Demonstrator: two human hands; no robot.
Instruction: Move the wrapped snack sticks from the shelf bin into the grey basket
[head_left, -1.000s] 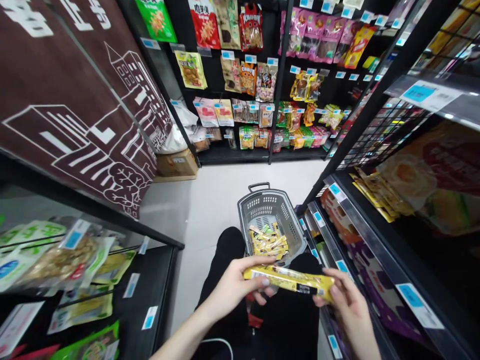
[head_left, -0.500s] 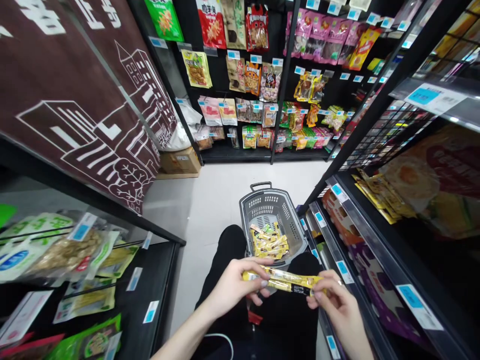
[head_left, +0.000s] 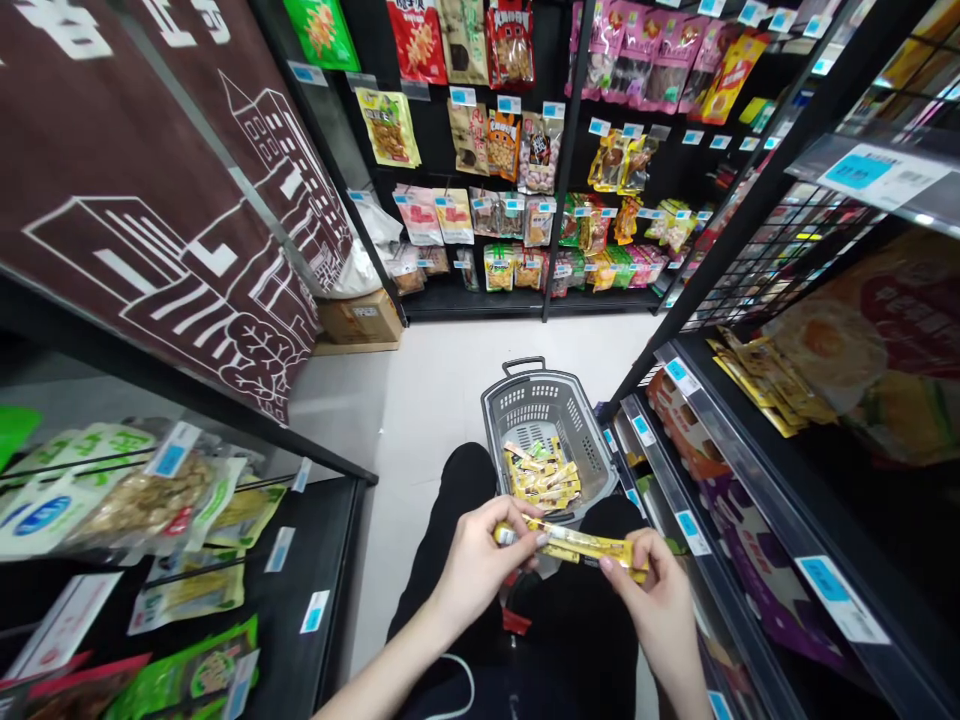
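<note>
Between my two hands I hold a few long, thin yellow snack packets [head_left: 574,541] level above my lap. My left hand [head_left: 491,545] pinches their left end between thumb and fingers. At the right end, the thumb and fingers of my right hand [head_left: 645,572] are closed on the same packets. Just beyond my hands, a grey plastic shopping basket [head_left: 592,425] stands on the floor by my knees. Inside it lies a loose heap of similar yellow packets [head_left: 544,472]. My fingers partly hide the packets' ends.
A shelf [head_left: 757,505] with price tags runs close on my right, bearing flat yellow packets [head_left: 772,380]. Another shelf [head_left: 322,560] with bagged snacks is at left. Ahead are hanging snack bags [head_left: 540,150] and a cardboard box [head_left: 360,322] beside a brown printed curtain [head_left: 187,220].
My right hand has shifted slightly up and left, and the packets have turned so that the dark printed band is mostly out of sight. Both hands still hold them.
</note>
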